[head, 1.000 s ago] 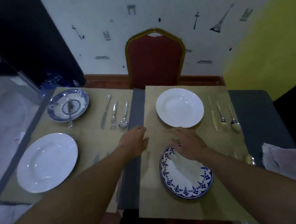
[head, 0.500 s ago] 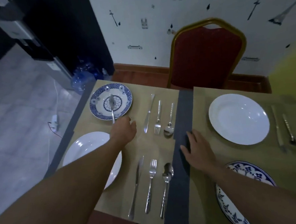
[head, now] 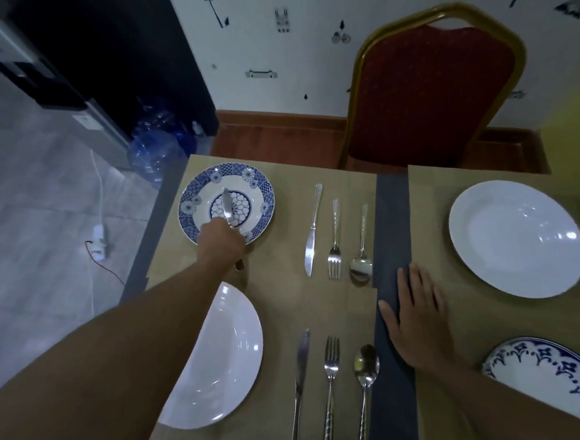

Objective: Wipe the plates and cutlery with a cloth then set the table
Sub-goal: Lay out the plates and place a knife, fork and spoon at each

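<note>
Out at the far-left setting, the left hand point(head: 222, 240) was seen closed over the handle of the slim silver-bladed table knife point(head: 226, 203). The fingers were curled round it as far as could be judged, the fingertips themselves being hidden under the back of the hand. The knife was lying on the round blue-and-white patterned china plate point(head: 258, 184), and the move was judged to hang on its long axis. It ran straight away from the person. The blade came out beyond the knuckles toward the plate's middle. The dark butt of the handle poked out behind the wrist, past the near rim and over the brown paper mat point(head: 278, 172).

So the knife was lined up with the forearm, and a lift and a draw back along that line was judged enough, with no turn of the wrist called for. To the right of the fingers, apart from the plate, a silver knife, fork and spoon set point(head: 334, 259) was laid parallel to that axis.

The right hand point(head: 415, 321) was much the farther of the two. It was pressed flat, fingers straight and spread, on the dark grey table strip point(head: 393, 219), well apart from the plate. No cloth was to be seen.
</note>
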Motion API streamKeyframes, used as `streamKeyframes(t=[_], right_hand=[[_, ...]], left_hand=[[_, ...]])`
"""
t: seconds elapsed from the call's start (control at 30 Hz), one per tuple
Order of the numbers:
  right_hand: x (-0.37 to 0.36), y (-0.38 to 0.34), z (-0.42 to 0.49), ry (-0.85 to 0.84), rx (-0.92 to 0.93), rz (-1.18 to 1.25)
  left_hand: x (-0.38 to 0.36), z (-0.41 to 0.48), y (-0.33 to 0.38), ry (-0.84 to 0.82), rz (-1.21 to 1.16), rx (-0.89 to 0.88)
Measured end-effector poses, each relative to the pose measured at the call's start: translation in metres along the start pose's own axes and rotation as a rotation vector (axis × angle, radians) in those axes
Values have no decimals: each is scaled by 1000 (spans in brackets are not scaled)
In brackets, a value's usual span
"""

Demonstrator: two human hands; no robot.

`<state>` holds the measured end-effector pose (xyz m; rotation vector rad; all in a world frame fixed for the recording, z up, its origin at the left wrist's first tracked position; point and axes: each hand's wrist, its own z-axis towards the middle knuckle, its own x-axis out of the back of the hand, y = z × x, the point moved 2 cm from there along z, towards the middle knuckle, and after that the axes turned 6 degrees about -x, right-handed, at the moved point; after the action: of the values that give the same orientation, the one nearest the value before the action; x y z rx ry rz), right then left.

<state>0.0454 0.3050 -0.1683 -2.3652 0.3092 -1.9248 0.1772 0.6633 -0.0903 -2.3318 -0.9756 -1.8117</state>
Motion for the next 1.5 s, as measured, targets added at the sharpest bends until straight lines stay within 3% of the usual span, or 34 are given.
streamKeyframes(t=[0.23, 0.63, 0.87, 1.27, 1.5], right_hand=[[-4, 4, 2, -59, -4, -7], [32, 6, 7, -265, 3, 67], [85, 32, -6, -189, 38, 285], [145, 185, -72, 36, -100, 331], [140, 298, -123, 108, -338, 331]], left_hand=[[8, 5, -1, -30, -104, 56], [19, -44, 39, 10, -265, -117], [4, -98, 83, -36, -295, -259], [-69, -214, 219, -214, -365, -449], [-141, -290, 294, -330, -380, -522]])
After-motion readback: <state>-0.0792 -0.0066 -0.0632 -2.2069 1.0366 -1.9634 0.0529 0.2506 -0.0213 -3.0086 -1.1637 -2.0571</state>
